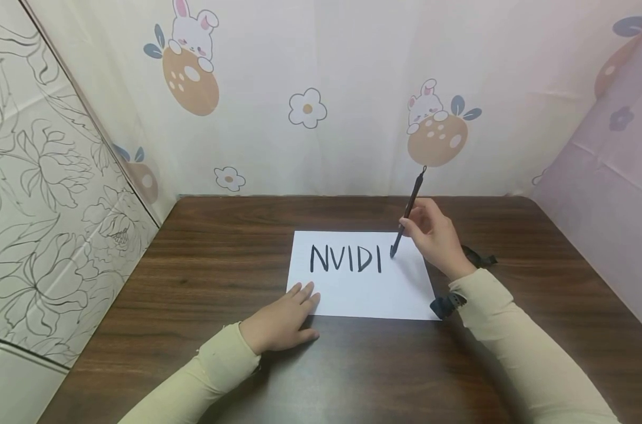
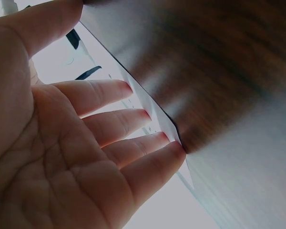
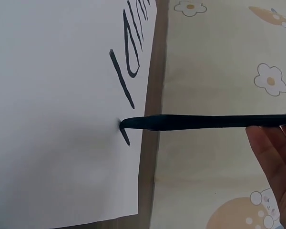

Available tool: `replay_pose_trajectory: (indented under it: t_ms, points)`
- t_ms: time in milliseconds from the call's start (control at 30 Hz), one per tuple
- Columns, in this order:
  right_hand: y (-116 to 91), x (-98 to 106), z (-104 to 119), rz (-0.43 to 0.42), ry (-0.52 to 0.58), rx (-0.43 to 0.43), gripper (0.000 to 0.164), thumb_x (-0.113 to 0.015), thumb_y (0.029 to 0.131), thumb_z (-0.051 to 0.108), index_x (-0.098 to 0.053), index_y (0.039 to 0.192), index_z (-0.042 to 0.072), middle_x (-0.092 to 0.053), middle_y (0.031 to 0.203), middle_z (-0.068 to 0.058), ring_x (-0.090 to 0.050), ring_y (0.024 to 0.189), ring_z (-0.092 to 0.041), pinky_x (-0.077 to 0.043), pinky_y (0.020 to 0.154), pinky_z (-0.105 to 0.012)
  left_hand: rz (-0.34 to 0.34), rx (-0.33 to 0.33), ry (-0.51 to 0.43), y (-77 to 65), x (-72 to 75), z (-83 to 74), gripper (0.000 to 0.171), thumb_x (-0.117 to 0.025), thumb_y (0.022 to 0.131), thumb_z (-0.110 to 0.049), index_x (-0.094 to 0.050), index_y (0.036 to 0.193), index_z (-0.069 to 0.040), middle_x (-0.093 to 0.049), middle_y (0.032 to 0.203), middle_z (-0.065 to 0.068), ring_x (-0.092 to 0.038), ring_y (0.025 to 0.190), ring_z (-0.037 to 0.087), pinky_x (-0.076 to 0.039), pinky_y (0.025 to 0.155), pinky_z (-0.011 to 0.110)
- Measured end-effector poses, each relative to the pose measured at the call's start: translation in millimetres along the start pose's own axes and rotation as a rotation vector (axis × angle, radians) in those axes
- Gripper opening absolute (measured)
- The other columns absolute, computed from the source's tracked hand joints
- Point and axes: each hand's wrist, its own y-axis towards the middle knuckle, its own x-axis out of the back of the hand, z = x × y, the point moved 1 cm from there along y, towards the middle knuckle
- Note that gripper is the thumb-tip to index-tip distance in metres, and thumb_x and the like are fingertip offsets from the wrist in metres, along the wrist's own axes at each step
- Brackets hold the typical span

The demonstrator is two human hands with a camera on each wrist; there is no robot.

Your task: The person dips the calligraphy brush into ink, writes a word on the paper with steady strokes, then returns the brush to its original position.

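Observation:
A white sheet of paper [image 1: 369, 299] lies on the table, bearing the black letters NVIDI [image 1: 344, 259]. My right hand [image 1: 439, 238] grips a dark writing brush [image 1: 413, 197] partway along its handle, a small loop at its upper end. In the right wrist view, the brush's black bristle tip [image 3: 125, 122] bends against the paper, and a short fresh stroke [image 3: 127, 138] runs from it. My left hand [image 1: 284, 321] rests with fingers spread at the sheet's lower left corner. Its fairly straight fingers [image 2: 119, 124] reach over the paper in the left wrist view.
The dark wooden table [image 1: 209, 259] extends around the sheet on all sides. Behind it hangs a pale curtain [image 1: 353, 147] with rabbits and flowers. A flower-patterned panel [image 1: 50, 176] stands at the left. A black strap [image 1: 448, 305] circles the right wrist.

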Motion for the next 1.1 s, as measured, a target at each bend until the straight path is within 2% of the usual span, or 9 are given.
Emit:
replay_pose_trajectory:
  t_ms: [100, 267, 367, 800, 933, 1033, 1100]
  points:
    - [-2, 1, 3, 0.015, -0.008, -0.023, 0.035, -0.065, 0.094, 0.011, -0.051, 0.125, 0.012, -0.066, 0.094, -0.006, -0.070, 0.081, -0.023, -0.054, 0.072, -0.020, -0.003, -0.002, 0.000, -0.1, 0.2, 0.0, 0.071, -0.062, 0.094, -0.041, -0.039, 0.149, -0.004, -0.029, 0.159, 0.019, -0.027, 0.147, 0.040, -0.029, 0.120, 0.047]
    - [-7, 2, 7, 0.042, 0.004, -0.028, 0.035, -0.064, 0.095, 0.013, -0.050, 0.126, 0.010, -0.066, 0.096, -0.008, -0.070, 0.082, -0.026, -0.059, 0.075, -0.042, 0.005, 0.006, -0.007, -0.6, 0.5, -0.6, 0.071, -0.063, 0.094, -0.041, -0.039, 0.149, -0.005, -0.029, 0.160, 0.018, -0.027, 0.147, 0.039, -0.030, 0.119, 0.048]
    - [-9, 2, 9, 0.058, 0.022, -0.023, 0.034, -0.064, 0.095, 0.013, -0.050, 0.126, 0.010, -0.066, 0.096, -0.009, -0.071, 0.082, -0.026, -0.059, 0.076, -0.048, 0.011, 0.010, -0.010, -0.7, 0.4, -0.9, 0.071, -0.063, 0.094, -0.041, -0.039, 0.150, -0.005, -0.028, 0.160, 0.017, -0.027, 0.148, 0.039, -0.030, 0.119, 0.048]
    - [-17, 4, 17, 0.087, 0.062, -0.026, 0.034, -0.064, 0.094, 0.010, -0.050, 0.126, 0.012, -0.067, 0.096, -0.011, -0.073, 0.082, -0.031, -0.058, 0.078, -0.055, 0.007, 0.002, -0.012, -0.9, 1.0, -1.5, 0.071, -0.063, 0.094, -0.041, -0.039, 0.149, -0.004, -0.029, 0.160, 0.018, -0.027, 0.147, 0.040, -0.029, 0.120, 0.048]
    - [-19, 5, 18, 0.094, 0.057, -0.021, 0.035, -0.064, 0.095, 0.011, -0.050, 0.126, 0.012, -0.067, 0.096, -0.009, -0.073, 0.083, -0.028, -0.060, 0.078, -0.051, 0.001, -0.003, -0.009, -1.1, 1.4, -1.5, 0.071, -0.063, 0.094, -0.040, -0.039, 0.149, -0.003, -0.029, 0.159, 0.019, -0.027, 0.147, 0.041, -0.029, 0.119, 0.048]
    - [-19, 6, 19, 0.096, 0.042, -0.014, 0.035, -0.064, 0.095, 0.012, -0.050, 0.127, 0.013, -0.067, 0.096, -0.007, -0.073, 0.082, -0.024, -0.061, 0.076, -0.041, 0.000, -0.005, -0.010, -1.0, 1.5, -1.4, 0.070, -0.063, 0.094, -0.040, -0.039, 0.149, -0.003, -0.030, 0.159, 0.019, -0.027, 0.147, 0.041, -0.029, 0.119, 0.048]
    - [-20, 6, 20, 0.098, 0.040, -0.010, 0.035, -0.064, 0.095, 0.013, -0.050, 0.127, 0.013, -0.067, 0.096, -0.007, -0.073, 0.082, -0.024, -0.061, 0.077, -0.041, 0.001, -0.004, -0.011, -0.7, 1.4, -1.2, 0.071, -0.063, 0.094, -0.040, -0.039, 0.149, -0.003, -0.029, 0.159, 0.019, -0.027, 0.147, 0.041, -0.029, 0.119, 0.048]
